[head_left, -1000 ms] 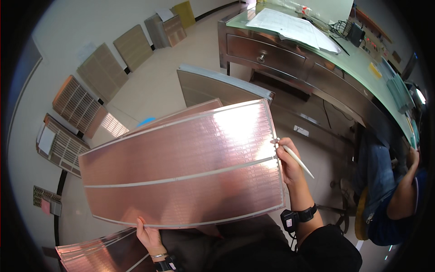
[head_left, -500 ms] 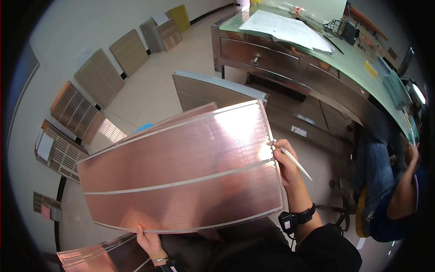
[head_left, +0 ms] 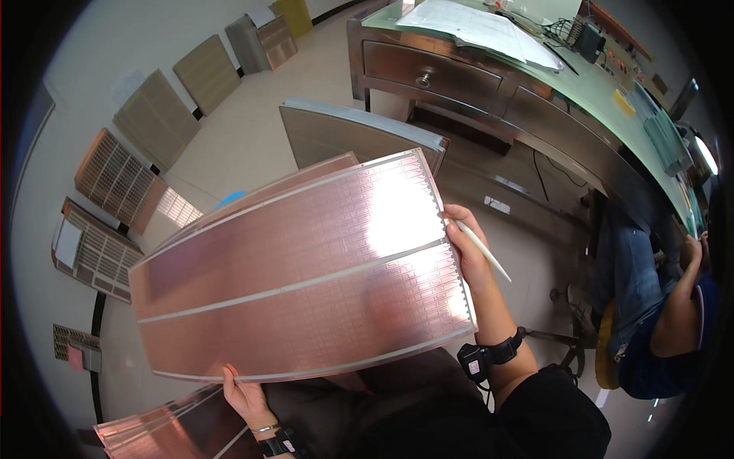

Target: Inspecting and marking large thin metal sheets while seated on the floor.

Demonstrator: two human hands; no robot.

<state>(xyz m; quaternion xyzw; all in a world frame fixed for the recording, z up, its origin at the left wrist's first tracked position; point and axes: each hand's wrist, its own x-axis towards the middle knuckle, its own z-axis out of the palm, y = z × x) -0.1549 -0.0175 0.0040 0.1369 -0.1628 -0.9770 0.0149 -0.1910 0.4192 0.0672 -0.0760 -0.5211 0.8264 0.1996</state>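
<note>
At the left of the frame, patterned panels (head_left: pixel 122 180) lean by the wall (head_left: pixel 153 38); copper-coloured sheets (head_left: pixel 149 424) show at the lower left; just right of them, the left hand (head_left: pixel 246 398) has its fingers clamped on the lower edge of a large copper-coloured panel (head_left: pixel 306 283), which lies tilted across the middle of the frame; at its right edge, the fingers of the right hand (head_left: pixel 470 241) are closed on a white pen-shaped tool (head_left: pixel 483 249); a desk (head_left: pixel 432 73) bearing papers (head_left: pixel 478 32) spans the upper right; a co-worker (head_left: pixel 631 283) sits at the far right.
</note>
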